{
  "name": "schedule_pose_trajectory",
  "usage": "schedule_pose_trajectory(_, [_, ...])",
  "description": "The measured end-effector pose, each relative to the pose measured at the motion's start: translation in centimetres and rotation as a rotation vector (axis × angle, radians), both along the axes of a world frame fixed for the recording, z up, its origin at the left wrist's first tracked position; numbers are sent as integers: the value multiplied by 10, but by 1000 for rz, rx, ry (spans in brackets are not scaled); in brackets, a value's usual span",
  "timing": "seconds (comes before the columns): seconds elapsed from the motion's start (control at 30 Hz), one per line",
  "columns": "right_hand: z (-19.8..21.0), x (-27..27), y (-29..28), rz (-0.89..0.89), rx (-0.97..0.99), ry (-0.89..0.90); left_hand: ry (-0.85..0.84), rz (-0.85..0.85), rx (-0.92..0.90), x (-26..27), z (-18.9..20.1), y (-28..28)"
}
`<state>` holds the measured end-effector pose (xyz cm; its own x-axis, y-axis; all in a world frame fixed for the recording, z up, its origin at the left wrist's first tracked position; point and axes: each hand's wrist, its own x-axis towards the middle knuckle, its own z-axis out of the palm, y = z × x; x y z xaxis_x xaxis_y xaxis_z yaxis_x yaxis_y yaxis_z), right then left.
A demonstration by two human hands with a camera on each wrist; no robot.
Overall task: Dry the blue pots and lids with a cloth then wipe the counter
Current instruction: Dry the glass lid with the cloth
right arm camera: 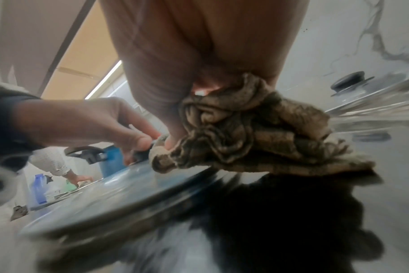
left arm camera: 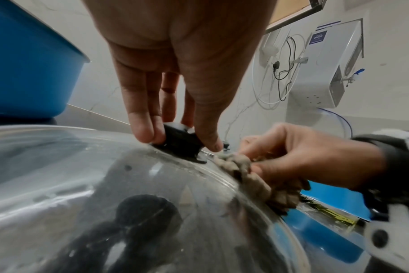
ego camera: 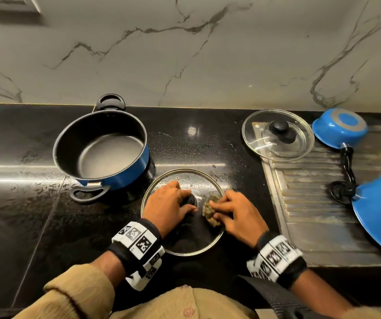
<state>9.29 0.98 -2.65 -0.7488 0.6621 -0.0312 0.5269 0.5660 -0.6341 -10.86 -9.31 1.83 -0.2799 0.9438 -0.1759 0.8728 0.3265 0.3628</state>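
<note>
**Glass lid under cloth, black worktop**

Glass lid (ego camera: 182,240) flat on worktop (ego camera: 24,203), just right of blue pot (ego camera: 101,149). Left hand (ego camera: 167,207) fingers (left arm camera: 140,127) pinching lid knob (left arm camera: 179,141). Right hand (ego camera: 237,217) fingers curled round bunched cloth (ego camera: 210,214), pressing it on the lid. Second lid (ego camera: 278,134) and upturned blue pans (ego camera: 339,127) farther right.

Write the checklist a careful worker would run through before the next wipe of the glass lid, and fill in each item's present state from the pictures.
1. Left hand pinches the lid knob: ok.
2. Right hand grips the cloth: ok.
3. Cloth touches the glass lid: ok.
4. Lid lies on the counter, away from its edge: ok.
5. Lid glass dry: cannot tell.
6. Counter dry: not ok, droplets show around the big pot.
</note>
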Motion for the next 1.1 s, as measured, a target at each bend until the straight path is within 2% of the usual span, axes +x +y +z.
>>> schedule_pose_trajectory(0.17, [1, 8, -5, 38, 29, -52, 21, -15, -14, 2, 0, 2])
schedule_pose_trajectory(0.43, [22, -94, 56, 38, 59, -147, 73, -27, -21, 3, -3, 2])
schedule_pose_trajectory(0.57, [22, -117, 60, 48, 59, -174, 78, -28, -6, 3, -2, 1])
schedule_pose_trajectory(0.67, [13, -102, 56, 16, 28, -127, 61, -14, 15, 1, -4, 0])
schedule_pose_trajectory(0.87, [-2, -28, 18, 9, 13, -46, 24, 14, 8, -4, -5, 1])
schedule_pose_trajectory(1.0, [-1, 6, -12, 28, 5, -72, 7, 20, 7, -3, -4, 3])
schedule_pose_trajectory(1.1, [14, -3, 1, 36, -42, -144, 15, 11, -8, -4, -6, 4])
